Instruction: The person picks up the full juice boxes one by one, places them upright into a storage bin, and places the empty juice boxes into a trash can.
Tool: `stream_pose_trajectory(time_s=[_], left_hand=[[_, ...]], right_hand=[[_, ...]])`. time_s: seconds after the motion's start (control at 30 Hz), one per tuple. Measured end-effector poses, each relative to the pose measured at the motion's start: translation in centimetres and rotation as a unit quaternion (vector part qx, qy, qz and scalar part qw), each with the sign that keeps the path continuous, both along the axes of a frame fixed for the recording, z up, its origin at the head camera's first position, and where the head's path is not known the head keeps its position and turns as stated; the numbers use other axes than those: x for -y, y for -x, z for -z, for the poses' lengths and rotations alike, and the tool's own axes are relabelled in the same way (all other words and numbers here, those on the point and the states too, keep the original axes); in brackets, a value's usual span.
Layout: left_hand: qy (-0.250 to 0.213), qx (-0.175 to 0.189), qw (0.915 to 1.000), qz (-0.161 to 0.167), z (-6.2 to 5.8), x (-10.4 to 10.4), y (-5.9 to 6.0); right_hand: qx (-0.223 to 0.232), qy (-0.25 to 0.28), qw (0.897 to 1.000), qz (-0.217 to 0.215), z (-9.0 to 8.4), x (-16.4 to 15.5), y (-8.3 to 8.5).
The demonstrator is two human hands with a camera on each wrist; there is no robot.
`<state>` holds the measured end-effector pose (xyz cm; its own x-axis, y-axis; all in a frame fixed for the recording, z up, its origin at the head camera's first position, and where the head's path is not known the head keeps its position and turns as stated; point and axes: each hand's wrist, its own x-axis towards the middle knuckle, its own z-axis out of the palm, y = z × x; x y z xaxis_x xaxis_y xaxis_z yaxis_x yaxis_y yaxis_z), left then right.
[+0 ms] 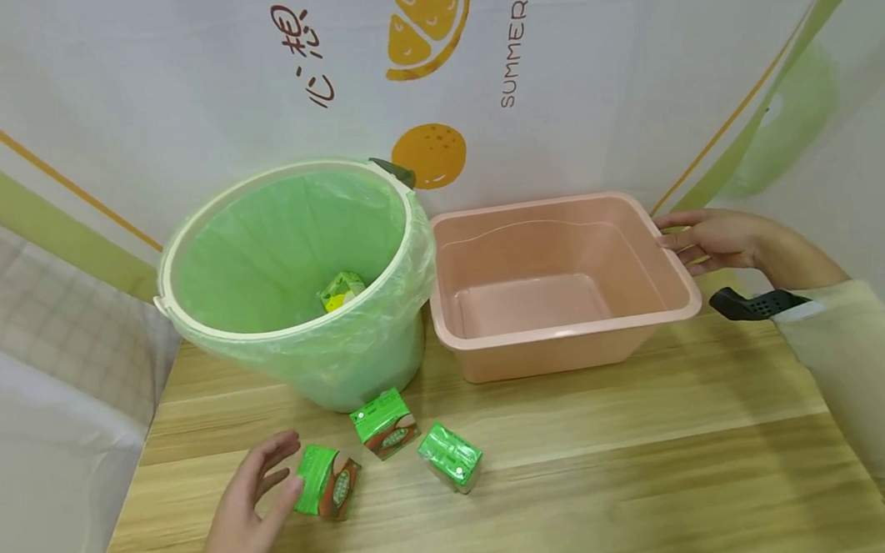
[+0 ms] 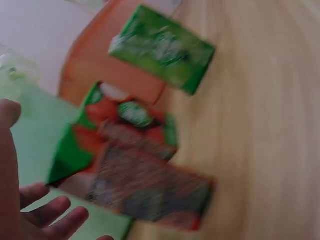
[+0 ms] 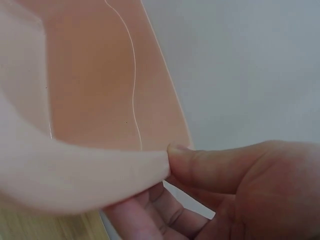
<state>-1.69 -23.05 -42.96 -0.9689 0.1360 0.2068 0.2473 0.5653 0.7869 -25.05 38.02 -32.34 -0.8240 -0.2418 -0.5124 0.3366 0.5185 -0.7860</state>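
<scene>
Three green drink cartons lie on the wooden table in front of the bucket. My left hand reaches with spread fingers to the left carton, thumb tip at its edge, not gripping it. The left wrist view is blurred and shows this carton ahead of the spread fingers. The middle carton and right carton lie close by. My right hand pinches the right rim of the empty pink basin, thumb on top of the rim and fingers beneath.
A cream bucket lined with a green bag stands left of the basin, touching it, with one carton inside. A printed white backdrop hangs right behind both. The table's left edge drops off beside my left hand.
</scene>
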Motion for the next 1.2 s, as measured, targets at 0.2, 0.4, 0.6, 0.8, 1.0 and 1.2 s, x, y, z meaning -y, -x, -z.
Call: stream_pose_trajectory(time_s=[0.2,0.4,0.6,0.8,1.0,1.2], left_hand=[[-0.017,0.054,0.9976,-0.039,1.9,-1.7,-1.7],[-0.043,0.059,0.9952,-0.066,2.4,-2.5,-1.7],[-0.062,0.048,0.9919,-0.099,3.2,-3.9,-1.5],[-0.077,0.024,0.9874,-0.136,3.5,-4.6,-1.1],[-0.053,-0.007,0.9909,-0.124,3.8,-4.3,-0.6],[-0.060,-0.012,0.9910,-0.119,3.9,-4.0,-0.6]], right_hand=[[-0.002,-0.002,1.000,-0.005,0.1,-0.1,0.1],[-0.003,-0.001,1.000,-0.002,0.0,-0.1,0.0],[-0.004,-0.001,1.000,0.002,0.0,-0.2,-0.1],[-0.001,0.010,1.000,0.006,0.1,-0.1,-0.1],[-0.001,0.016,1.000,0.014,0.1,-0.1,-0.1],[-0.005,0.017,1.000,0.016,0.4,-0.2,0.0]])
